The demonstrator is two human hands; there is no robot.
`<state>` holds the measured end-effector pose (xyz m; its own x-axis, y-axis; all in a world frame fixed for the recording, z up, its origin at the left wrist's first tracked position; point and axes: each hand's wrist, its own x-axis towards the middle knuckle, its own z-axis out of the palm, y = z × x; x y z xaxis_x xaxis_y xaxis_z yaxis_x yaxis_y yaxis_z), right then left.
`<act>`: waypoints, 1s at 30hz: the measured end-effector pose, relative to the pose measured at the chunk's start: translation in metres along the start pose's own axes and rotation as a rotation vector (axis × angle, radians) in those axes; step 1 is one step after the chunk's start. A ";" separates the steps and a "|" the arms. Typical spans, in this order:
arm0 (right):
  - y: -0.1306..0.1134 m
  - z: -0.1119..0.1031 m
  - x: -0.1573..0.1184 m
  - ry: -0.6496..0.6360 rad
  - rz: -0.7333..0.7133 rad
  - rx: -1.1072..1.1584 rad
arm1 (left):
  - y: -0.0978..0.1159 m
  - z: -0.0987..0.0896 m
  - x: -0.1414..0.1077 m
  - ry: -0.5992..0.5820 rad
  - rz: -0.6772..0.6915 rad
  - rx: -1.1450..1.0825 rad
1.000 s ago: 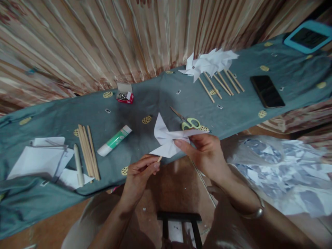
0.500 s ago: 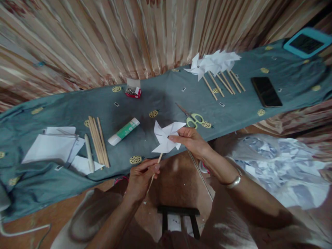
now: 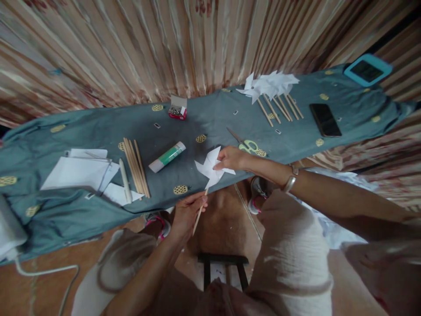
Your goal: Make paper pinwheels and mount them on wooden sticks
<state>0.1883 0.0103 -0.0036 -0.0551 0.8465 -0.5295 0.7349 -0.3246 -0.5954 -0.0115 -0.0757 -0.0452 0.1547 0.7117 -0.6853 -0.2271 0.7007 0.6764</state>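
A white paper pinwheel [image 3: 210, 170] on a thin wooden stick [image 3: 198, 217] is held over the table's front edge. My left hand [image 3: 187, 210] pinches the stick below the pinwheel. Fingers of my right hand [image 3: 230, 159] close on the pinwheel's right side, near its centre. Just behind that hand lie scissors with green handles [image 3: 249, 146]. A green and white glue stick [image 3: 167, 156] rests to the left of the pinwheel. Further back stands an open red box of small metal pins [image 3: 177, 112].
Loose sticks [image 3: 136, 169], a white pen [image 3: 125, 180] and paper sheets [image 3: 77, 172] lie left. Several finished pinwheels [image 3: 271, 85], a phone [image 3: 325, 120] and a blue-framed device [image 3: 368, 70] are right. A white cable [image 3: 49, 271] hangs front left; a dark stool [image 3: 222, 259] stands below.
The view has shifted. The pinwheel has turned and is seen at a different angle. My right hand has moved further over its right side, its forearm lying flatter across the view.
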 end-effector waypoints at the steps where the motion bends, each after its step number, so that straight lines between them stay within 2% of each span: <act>1: -0.003 -0.002 0.001 -0.016 -0.004 -0.074 | -0.001 0.000 0.001 -0.003 -0.003 -0.013; 5: -0.015 -0.010 0.001 -0.061 -0.038 -0.337 | -0.006 0.001 0.001 -0.035 -0.023 -0.017; 11: -0.025 -0.020 0.009 -0.095 -0.079 -0.438 | -0.012 0.008 0.002 -0.103 -0.037 -0.029; 16: -0.027 -0.026 0.018 -0.222 -0.058 -0.343 | -0.013 0.014 0.003 -0.154 -0.089 -0.019; 19: -0.023 -0.027 0.021 -0.256 -0.070 -0.249 | -0.014 0.016 0.003 -0.160 -0.109 -0.017; 24: -0.016 -0.026 0.027 -0.251 -0.116 -0.148 | -0.015 0.016 0.004 -0.180 -0.100 -0.018; 30: -0.019 -0.024 0.025 -0.260 -0.002 -0.158 | -0.016 0.016 0.005 -0.176 -0.088 -0.018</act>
<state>0.1889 0.0482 0.0092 -0.2125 0.7041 -0.6775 0.8297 -0.2363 -0.5057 0.0087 -0.0825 -0.0549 0.3406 0.6465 -0.6827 -0.2223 0.7609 0.6096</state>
